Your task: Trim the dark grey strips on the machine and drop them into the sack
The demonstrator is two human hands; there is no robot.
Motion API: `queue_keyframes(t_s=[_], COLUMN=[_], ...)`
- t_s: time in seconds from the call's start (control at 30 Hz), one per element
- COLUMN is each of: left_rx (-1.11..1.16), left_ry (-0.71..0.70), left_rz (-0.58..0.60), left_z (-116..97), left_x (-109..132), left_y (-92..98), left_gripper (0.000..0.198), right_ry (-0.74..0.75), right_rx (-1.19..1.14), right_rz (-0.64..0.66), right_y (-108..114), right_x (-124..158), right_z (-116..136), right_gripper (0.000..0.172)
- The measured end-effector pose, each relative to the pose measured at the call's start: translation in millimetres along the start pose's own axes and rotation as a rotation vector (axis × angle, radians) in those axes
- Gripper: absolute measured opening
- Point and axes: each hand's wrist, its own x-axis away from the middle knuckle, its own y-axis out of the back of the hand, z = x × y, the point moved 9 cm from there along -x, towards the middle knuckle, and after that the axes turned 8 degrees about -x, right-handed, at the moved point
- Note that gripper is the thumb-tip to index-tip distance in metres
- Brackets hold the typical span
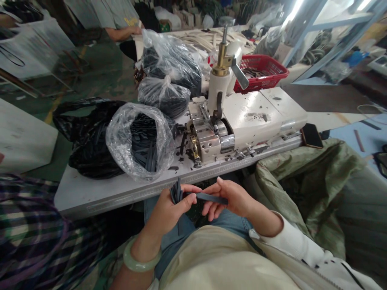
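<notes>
My left hand (169, 207) is closed round a bundle of dark strips (175, 191), which stick up out of the fist. Its thumb and forefinger pinch one flat dark strip (211, 197) that points to the right. My right hand (231, 197) is open, thumb raised and fingers apart. The free end of that strip lies across its fingers, close to the palm. Both hands are over my lap, in front of the table edge. Behind them on the table is a cream leather-skiving machine (223, 133) with dark scraps around its metal head.
An open clear plastic bag (117, 137) of dark strips stands left of the machine, beside a black bag (90, 149). Tied bags (165, 94) sit behind. A red basket (266, 68), a phone (311, 135) and a green sack (290, 169) are to the right. Another person stands at the back.
</notes>
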Motion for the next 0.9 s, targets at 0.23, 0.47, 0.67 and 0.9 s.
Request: queue_keyframes(t_s=[0.23, 0.47, 0.67, 0.9], left_rx=[0.205, 0.313, 0.317, 0.32], left_ry=[-0.01, -0.002, 0.036, 0.061], left_rz=[-0.019, -0.089, -0.083, -0.109], left_z=[0, 2, 7, 7], left_x=[-9, -14, -15, -14], left_y=[8.0, 20.3, 21.3, 21.1], left_gripper=[0.044, 0.036, 0.036, 0.038], right_ry=[0.145, 0.336, 0.331, 0.578], right_rx=[0.156, -0.163, -0.264, -0.028], right_rz=[-0.07, -0.408, -0.469, -0.541], right_y=[2, 52, 62, 70], right_x=[-17, -21, -27, -32], right_z=[10, 62, 81, 106], right_gripper=[0.037, 0.02, 0.013, 0.03])
